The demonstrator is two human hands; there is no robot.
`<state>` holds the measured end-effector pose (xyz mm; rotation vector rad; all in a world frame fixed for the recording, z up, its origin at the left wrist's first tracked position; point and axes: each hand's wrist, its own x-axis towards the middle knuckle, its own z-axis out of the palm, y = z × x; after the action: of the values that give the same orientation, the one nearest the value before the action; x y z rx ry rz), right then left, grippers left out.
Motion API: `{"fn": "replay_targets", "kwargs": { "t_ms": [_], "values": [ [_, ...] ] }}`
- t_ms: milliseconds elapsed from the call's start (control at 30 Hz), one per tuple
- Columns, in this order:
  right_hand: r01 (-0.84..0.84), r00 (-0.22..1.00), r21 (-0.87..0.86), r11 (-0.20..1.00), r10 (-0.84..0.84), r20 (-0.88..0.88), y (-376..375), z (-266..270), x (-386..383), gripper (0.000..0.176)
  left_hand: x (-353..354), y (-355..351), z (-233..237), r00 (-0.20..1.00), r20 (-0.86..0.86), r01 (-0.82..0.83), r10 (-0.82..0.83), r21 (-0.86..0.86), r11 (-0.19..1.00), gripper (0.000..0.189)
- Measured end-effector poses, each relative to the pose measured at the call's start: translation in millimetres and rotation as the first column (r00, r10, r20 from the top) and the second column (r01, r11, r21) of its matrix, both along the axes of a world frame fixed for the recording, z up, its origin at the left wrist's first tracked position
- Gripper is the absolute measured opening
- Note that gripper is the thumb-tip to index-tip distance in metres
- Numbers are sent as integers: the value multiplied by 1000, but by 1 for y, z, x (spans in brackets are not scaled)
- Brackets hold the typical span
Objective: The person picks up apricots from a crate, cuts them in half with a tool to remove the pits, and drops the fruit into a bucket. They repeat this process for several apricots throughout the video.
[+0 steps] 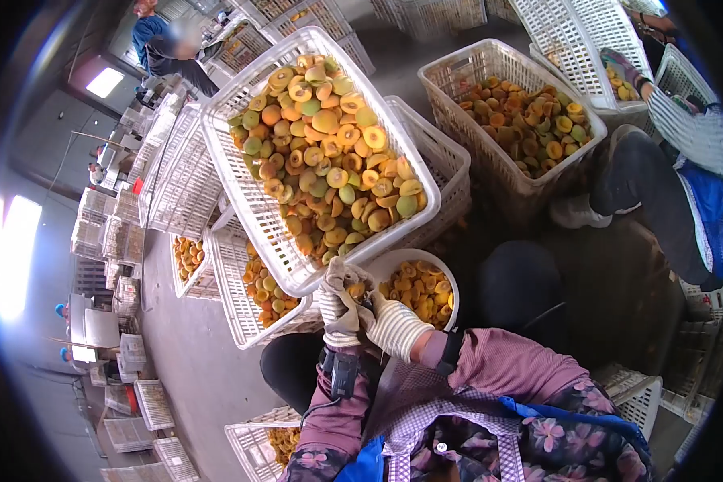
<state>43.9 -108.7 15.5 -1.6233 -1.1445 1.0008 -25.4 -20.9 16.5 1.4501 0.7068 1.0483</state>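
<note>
In striped work gloves, my left hand (339,309) and my right hand (395,328) meet in front of my lap. My left fingers are closed round a piece of orange stone fruit (357,291), apricot or peach. My right fingers are closed against it; what they grip is hidden. Just beyond my hands is a white bucket (455,301) holding orange fruit halves (419,291). Above them a large white plastic crate (217,132), tilted in view, is full of cut green-and-orange fruit (325,153), many with open pit hollows.
Another crate of fruit (434,76) stands at the upper right, near a seated co-worker's leg (647,181). More fruit crates (237,309) sit on the floor at left. Stacked crates (185,173) rise behind them. A person (169,48) is at the upper left.
</note>
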Motion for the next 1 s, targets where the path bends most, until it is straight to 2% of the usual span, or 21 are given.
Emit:
{"fn": "replay_targets", "kwargs": {
  "t_ms": [133, 167, 200, 267, 300, 333, 367, 400, 433, 500, 533, 567, 600, 633, 667, 700, 733, 867, 933, 967, 1000],
  "values": [
    [-99, 995, -139, 985, 94, -38, -9, 19, 3, 46, -7, 13, 28, 950, -234, 172, -206, -160, 972, 46],
    [-37, 996, 22, 999, 39, -79, -5, -24, -17, 46, -9, 15, 23, 941, -132, 281, -311, -204, 938, 42],
    [-50, 995, 17, 999, 51, -85, -7, -36, -28, 46, -11, 16, 16, 911, -23, 395, -412, -234, 888, 38],
    [-36, 742, 70, 997, 73, -666, -9, -43, -37, 45, -13, 13, 13, 899, 8, 428, -438, -227, 875, 35],
    [-136, 703, -84, 987, 37, -710, -13, -23, -24, 43, -12, 12, 12, 881, 42, 469, -472, -216, 856, 35],
    [-139, 706, -83, 987, 40, -707, -19, -11, -20, 43, -16, 16, 12, 882, 45, 467, -469, -213, 858, 35],
    [-210, 559, -135, 968, 6, -829, -22, 0, -15, 40, -26, 26, 17, 869, 411, 411, -274, -294, 863, 29],
    [-288, 397, -170, 942, -44, -917, -25, 13, -9, 37, -37, 40, 23, 716, 697, 387, -14, -381, 839, 31],
    [-292, 299, -196, 936, -105, -948, -32, 28, -5, 35, -45, 52, 28, 452, 851, 400, 266, -460, 792, 42],
    [-67, 405, -333, 941, -279, -871, -26, 10, -16, 37, -37, 73, 26, 124, 853, 456, 506, -502, 735, 56],
    [-40, 357, -448, 893, -406, -841, -22, 3, -16, 37, -22, 89, 21, 413, 903, 317, 117, -263, 911, 53],
    [-36, 360, -443, 896, -402, -842, -17, -1, -12, 37, -4, 105, 13, 680, 697, 264, -228, 57, 963, 51],
    [-41, 338, -434, 900, -396, -853, -16, -6, -7, 37, 13, 121, 2, 855, 297, 310, -426, 366, 877, 49],
    [-47, 319, -427, 903, -391, -863, -14, -10, -5, 37, 31, 133, -7, 888, -179, 443, -424, 582, 682, 47],
    [-45, 328, -424, 904, -388, -861, -10, -13, -5, 37, 50, 142, -15, 771, -595, 628, -228, 649, 429, 45],
    [21, 336, -433, 901, -414, -846, -7, -16, -6, 36, 81, 142, -27, 495, -864, 664, -95, 305, 682, 49],
    [88, 341, -440, 894, -442, -830, -4, -17, -6, 36, 106, 139, -35, 108, -990, 478, -91, -29, 878, 53],
    [92, 365, -426, 900, -428, -827, -2, -12, -2, 38, 121, 121, -1, -3, -995, 501, -97, -85, 861, 56],
    [171, 366, -452, 876, -482, -796, 2, -2, 3, 34, 114, 125, -4, -59, -977, 515, -205, -206, 832, 57],
    [150, 354, -453, 879, -476, -805, 1, -5, 6, 34, 95, 146, -46, -13, -980, 563, -199, -171, 809, 60],
    [124, 342, -454, 882, -468, -815, 0, -7, 6, 33, 86, 162, -73, -87, -984, 584, -154, -176, 793, 61]
  ]
}}
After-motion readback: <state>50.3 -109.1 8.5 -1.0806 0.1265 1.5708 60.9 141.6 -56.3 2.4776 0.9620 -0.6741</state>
